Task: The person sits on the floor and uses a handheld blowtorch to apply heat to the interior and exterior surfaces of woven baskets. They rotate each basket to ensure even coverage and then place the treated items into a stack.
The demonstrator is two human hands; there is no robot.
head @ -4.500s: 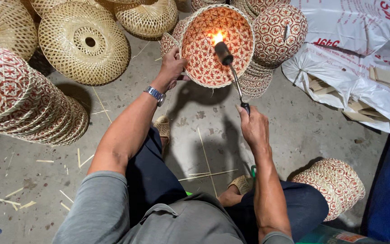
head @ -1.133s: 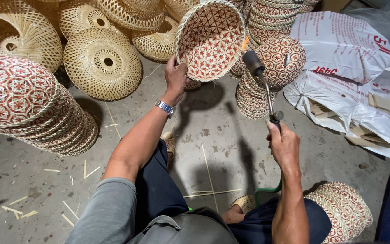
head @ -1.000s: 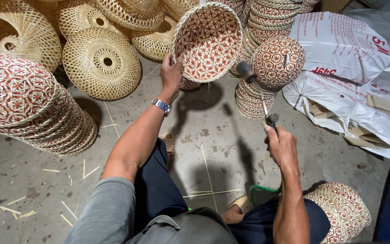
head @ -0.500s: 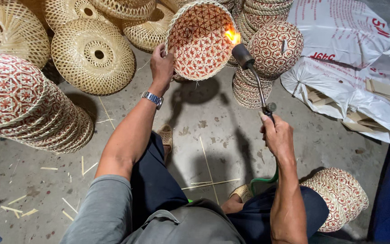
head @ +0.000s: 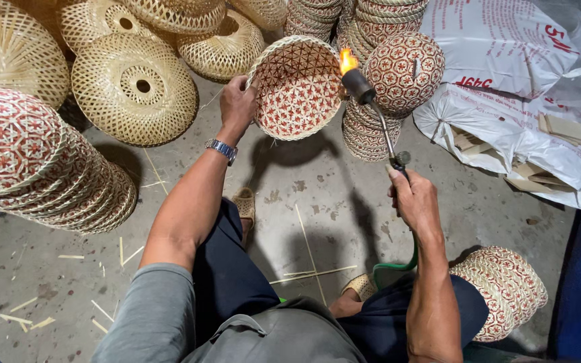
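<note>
Behind the left hand (head: 238,104), the woven basket's (head: 297,87) rim hides.

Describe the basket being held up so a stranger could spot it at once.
Start at the tall stack of red-patterned baskets at top centre. Just left of it, the left hand holds one basket by its rim. Unlike the stacked ones, it is raised, shows its hollow inside, and has the torch flame at its edge.

Far right: big white plastic sack (head: 499,47) w/ red print, crumpled. Just nearer, 2nd white sack (head: 539,158) lying open, tan flat pieces (head: 559,128) inside. No signs or screens.
</note>
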